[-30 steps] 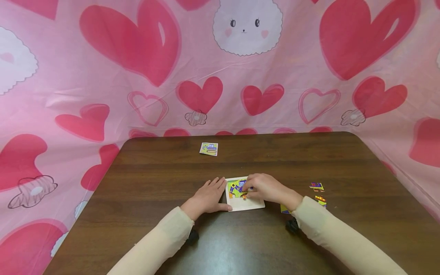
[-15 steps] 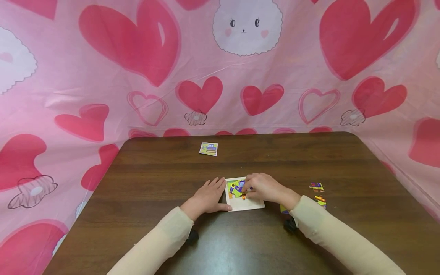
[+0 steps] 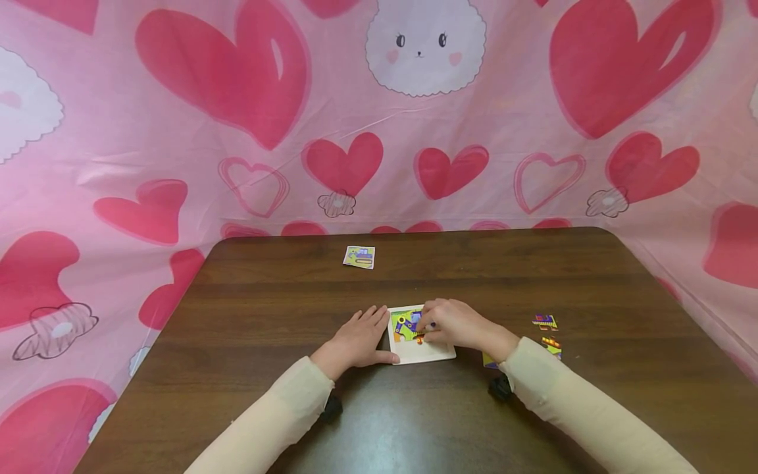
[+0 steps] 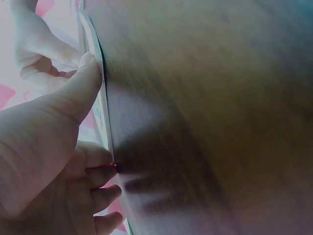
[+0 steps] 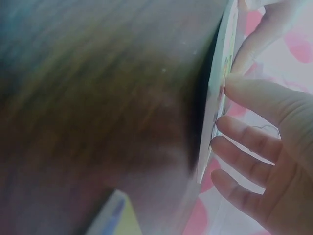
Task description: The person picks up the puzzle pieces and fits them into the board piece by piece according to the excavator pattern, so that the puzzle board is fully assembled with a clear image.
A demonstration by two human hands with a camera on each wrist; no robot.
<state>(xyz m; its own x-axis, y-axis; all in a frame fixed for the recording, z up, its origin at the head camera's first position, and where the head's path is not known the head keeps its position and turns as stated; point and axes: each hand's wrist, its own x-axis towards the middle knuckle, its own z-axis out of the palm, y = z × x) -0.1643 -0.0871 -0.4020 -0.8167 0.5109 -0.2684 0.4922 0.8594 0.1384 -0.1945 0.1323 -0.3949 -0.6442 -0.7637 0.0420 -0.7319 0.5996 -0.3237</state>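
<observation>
A white-framed puzzle board (image 3: 423,353) lies on the table with a colourful digger picture in its upper part and a bare white lower part. Along its left edge lies my left hand (image 3: 358,339), fingers extended and thumb resting on the near-left corner; the left wrist view shows that thumb (image 4: 88,81) on the rim. Over the board's right side, my right hand (image 3: 458,324) pinches a small puzzle piece (image 3: 420,340), orange where it shows, at the edge of the assembled picture. Its fingers hide most of the piece. The right wrist view shows the right thumb (image 5: 249,95) down at the board.
Loose puzzle pieces (image 3: 545,322) lie right of the board, and more pieces (image 3: 552,343) sit nearer, partly behind the right wrist. A small picture card (image 3: 359,257) with a digger lies toward the back of the brown table (image 3: 284,283). A pink heart-print cloth hangs behind.
The right hand has shifted very slightly left over the board, the orange bit with it. The left hand keeps its place on the board's edge.
</observation>
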